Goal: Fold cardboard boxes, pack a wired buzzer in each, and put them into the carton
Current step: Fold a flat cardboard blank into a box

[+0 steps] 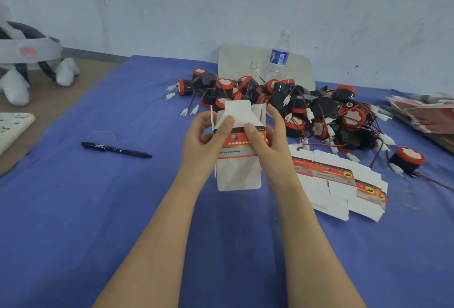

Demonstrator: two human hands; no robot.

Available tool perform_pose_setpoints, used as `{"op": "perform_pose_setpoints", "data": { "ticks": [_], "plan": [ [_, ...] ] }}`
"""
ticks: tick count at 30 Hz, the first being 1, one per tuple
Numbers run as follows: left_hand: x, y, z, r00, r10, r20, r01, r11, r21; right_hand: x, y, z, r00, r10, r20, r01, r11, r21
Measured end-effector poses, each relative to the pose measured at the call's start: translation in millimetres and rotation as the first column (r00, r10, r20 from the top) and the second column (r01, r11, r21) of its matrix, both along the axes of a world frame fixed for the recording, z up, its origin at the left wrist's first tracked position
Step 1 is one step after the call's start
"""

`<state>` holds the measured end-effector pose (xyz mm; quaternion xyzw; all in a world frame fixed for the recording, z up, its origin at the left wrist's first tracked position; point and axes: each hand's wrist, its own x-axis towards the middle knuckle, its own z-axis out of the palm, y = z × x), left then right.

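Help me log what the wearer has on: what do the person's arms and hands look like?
Both arms are bare as far as the frame shows: no sleeves on the left forearm or right forearm. The left hand and right hand wear no gloves, and no watch, bracelet or ring shows.

One half-folded white-and-red cardboard box, one black marker pen, one clear plastic water bottle. Black-and-red round wired buzzers heaped beyond exact counting, plus one lone buzzer apart. About four flat box blanks.
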<state>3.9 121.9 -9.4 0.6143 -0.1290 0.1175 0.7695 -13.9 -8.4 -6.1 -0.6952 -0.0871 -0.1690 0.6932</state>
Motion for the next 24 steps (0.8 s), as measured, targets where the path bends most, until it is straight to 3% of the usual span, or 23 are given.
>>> {"op": "perform_pose_setpoints", "data": {
  "ticks": [7,13,15,17,19,24],
  "plan": [
    [9,0,-14,0.983,0.023,-0.180,-0.020,1.000,0.021,6,2,-10,0.982,0.051,-0.181,-0.039,0.997,0.066],
    [9,-1,-15,0.956,-0.044,-0.290,0.064,0.996,0.058,8,1,-9,0.941,0.026,-0.337,0.016,0.992,0.122],
    [6,-3,-13,0.971,-0.003,-0.239,0.023,0.997,0.079,9,2,-9,0.952,-0.062,-0.300,0.079,0.996,0.045],
    [3,-6,-11,0.991,0.096,-0.096,-0.081,0.985,0.151,9,5,-9,0.974,-0.164,-0.156,0.158,0.986,-0.051],
    [1,-9,-11,0.982,0.176,0.072,-0.187,0.959,0.211,9,6,-9,0.982,-0.168,-0.083,0.165,0.986,-0.037],
    [0,-11,-15,0.948,0.179,0.263,-0.272,0.883,0.382,11,2,-3,0.950,-0.069,-0.304,0.121,0.980,0.157]
  ]
}}
